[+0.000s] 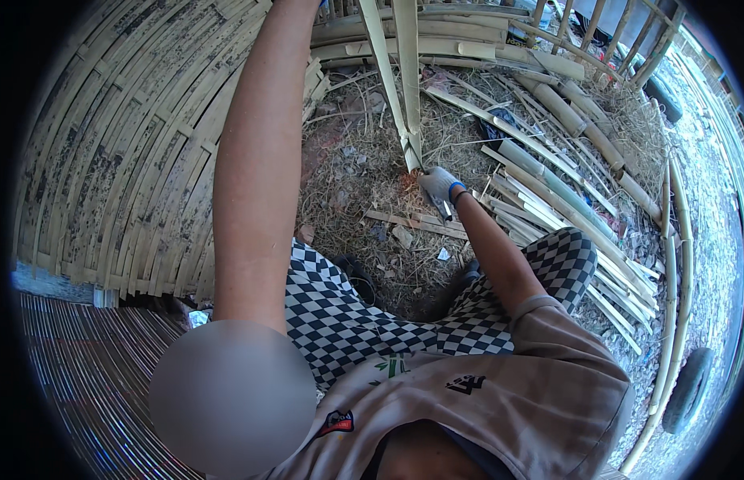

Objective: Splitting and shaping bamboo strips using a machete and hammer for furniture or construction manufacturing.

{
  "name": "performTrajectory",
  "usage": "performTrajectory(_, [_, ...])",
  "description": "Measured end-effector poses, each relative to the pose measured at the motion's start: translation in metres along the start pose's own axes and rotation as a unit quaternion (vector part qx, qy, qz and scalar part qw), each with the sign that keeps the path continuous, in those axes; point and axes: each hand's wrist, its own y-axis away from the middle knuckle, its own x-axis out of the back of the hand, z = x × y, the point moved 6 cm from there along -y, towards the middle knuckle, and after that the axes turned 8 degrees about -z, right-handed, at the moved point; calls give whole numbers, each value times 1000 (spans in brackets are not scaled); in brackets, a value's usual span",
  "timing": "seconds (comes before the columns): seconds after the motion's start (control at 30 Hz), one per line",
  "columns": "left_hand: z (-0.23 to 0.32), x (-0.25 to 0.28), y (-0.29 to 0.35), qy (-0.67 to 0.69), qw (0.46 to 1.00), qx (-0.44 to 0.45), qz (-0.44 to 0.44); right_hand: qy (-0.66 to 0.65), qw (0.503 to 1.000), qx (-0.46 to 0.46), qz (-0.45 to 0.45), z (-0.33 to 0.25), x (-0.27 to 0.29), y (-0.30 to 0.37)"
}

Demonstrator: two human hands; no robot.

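The gloved right hand [441, 184] is curled closed around a knife-like tool [446, 211], mostly hidden — just beyond that grip, a split bamboo strip [407, 64] forks away. The left hand is out of view — its hold I cannot tell.

Outstretched left arm [260, 160], curled right hand [439, 184]

Left of the split bamboo [407, 64], itself cropped on top, the forearm [260, 160] leaves my view, left hand unseen.
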Motion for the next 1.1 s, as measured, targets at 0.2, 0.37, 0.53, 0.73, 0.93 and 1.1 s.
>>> performTrajectory(0.2, [3,-1,11,-41,998,10,37,-175,980,69,-59,3,-9,-28])
performTrajectory(0.37, [8,-16,13,-34,999,21,35,-26,998,-40,32,-4,-7,-30])
performTrajectory(0.53, [7,-32,6,-90,996,14,4,236,960,-14,147,-15,30,-14])
performTrajectory(0.73, [8,-55,14,-94,995,23,-3,395,913,-23,101,-31,79,6])
performTrajectory(0.93, [12,-34,13,-102,994,27,24,-11,977,-109,-181,38,-48,-12])
performTrajectory(1.1, [-3,-7,12,-64,991,26,117,97,984,-141,50,107,-80,-14])
